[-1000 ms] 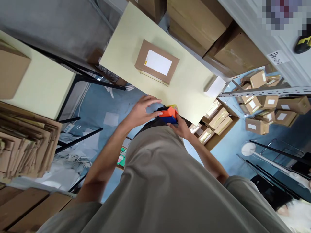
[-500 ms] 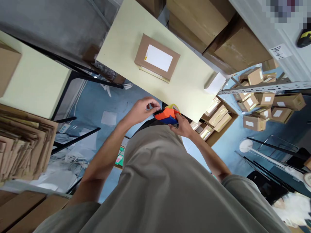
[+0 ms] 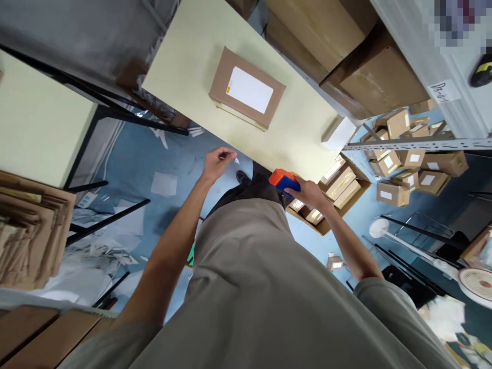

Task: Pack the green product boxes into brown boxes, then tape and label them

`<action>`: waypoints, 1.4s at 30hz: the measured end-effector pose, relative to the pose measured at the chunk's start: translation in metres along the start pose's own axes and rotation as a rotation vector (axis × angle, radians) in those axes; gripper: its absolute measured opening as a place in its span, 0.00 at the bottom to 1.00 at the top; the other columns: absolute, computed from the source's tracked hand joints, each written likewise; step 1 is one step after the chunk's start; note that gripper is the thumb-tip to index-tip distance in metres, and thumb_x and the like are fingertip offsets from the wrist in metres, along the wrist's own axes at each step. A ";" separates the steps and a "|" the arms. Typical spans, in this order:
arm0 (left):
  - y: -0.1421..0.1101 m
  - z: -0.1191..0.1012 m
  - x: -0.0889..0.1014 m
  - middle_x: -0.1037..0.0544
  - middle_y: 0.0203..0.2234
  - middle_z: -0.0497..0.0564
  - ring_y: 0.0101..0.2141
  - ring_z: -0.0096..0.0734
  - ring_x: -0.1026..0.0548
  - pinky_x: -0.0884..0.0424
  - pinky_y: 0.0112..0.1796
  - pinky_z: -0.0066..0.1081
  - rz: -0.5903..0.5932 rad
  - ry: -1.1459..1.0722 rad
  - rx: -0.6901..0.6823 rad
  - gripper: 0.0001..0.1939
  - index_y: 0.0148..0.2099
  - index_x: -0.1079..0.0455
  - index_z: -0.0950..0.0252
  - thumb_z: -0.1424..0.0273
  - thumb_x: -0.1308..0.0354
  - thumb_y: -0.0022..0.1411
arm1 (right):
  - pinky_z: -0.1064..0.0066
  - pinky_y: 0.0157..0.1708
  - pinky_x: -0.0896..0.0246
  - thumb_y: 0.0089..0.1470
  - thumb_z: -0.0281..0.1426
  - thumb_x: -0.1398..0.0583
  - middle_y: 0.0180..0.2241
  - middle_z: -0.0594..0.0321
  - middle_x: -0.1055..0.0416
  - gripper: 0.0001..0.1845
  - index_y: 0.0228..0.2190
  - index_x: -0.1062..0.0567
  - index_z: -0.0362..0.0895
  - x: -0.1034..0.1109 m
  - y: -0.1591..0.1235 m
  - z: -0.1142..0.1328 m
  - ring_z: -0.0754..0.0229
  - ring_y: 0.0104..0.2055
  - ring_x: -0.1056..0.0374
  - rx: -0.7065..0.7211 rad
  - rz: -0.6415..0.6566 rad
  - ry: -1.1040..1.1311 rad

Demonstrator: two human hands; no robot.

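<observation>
My right hand (image 3: 310, 193) is wrapped round an orange and blue tape dispenser (image 3: 283, 180) at the near edge of the table. Off to the left, my left hand (image 3: 217, 163) is closed in a pinch above the floor. A small clear scrap of tape (image 3: 237, 161) shows at its fingertips. On the pale yellow table (image 3: 188, 56) lies a brown cardboard box (image 3: 223, 77) with a white label (image 3: 250, 90) on its top. Neither hand touches this box.
A small white box (image 3: 339, 132) stands at the table's right end. Below it, an open carton (image 3: 325, 225) holds several parcels. Large cardboard boxes (image 3: 307, 36) line the far side. Flattened cardboard (image 3: 34, 241) stands at left. More labelled parcels (image 3: 392, 193) lie on the floor at right.
My hands have moved apart: the left one away to the left with the tape scrap, the right one to the right with the tape dispenser. The labelled box stays in place on the table.
</observation>
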State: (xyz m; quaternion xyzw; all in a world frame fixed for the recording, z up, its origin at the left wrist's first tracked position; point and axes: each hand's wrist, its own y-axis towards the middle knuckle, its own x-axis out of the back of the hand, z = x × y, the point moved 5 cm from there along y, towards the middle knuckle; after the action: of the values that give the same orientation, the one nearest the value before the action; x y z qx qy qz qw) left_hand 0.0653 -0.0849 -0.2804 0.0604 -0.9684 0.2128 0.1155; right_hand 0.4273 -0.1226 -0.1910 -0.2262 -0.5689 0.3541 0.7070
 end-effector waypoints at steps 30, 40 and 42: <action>0.099 0.010 -0.080 0.15 0.46 0.56 0.48 0.38 0.14 0.17 0.56 0.38 -0.512 -0.353 0.113 0.17 0.57 0.21 0.60 0.69 0.28 0.67 | 0.56 0.48 0.24 0.80 0.54 0.52 0.41 0.41 0.17 0.32 0.53 0.26 0.38 -0.012 0.133 -0.028 0.42 0.46 0.19 -0.082 -0.576 -0.151; 0.107 -0.031 -0.128 0.27 0.70 0.64 0.69 0.47 0.23 0.25 0.70 0.46 -0.442 -0.578 0.149 0.37 0.79 0.41 0.59 0.65 0.31 0.75 | 0.58 0.50 0.27 0.79 0.48 0.44 0.43 0.38 0.17 0.27 0.56 0.27 0.34 -0.015 0.120 -0.012 0.42 0.47 0.19 -0.151 -0.500 -0.099; 0.114 -0.034 -0.120 0.27 0.69 0.66 0.67 0.49 0.22 0.25 0.70 0.46 -0.390 -0.550 0.108 0.42 0.78 0.40 0.59 0.65 0.26 0.70 | 0.57 0.53 0.28 0.79 0.46 0.45 0.45 0.37 0.17 0.28 0.59 0.28 0.32 -0.016 0.117 -0.002 0.42 0.49 0.20 -0.101 -0.498 -0.090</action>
State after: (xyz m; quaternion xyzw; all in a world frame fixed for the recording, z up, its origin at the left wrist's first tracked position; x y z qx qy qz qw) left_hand 0.1684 0.0407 -0.3260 0.3055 -0.9208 0.2134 -0.1146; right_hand 0.3992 -0.0586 -0.2864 -0.0982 -0.6550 0.1501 0.7340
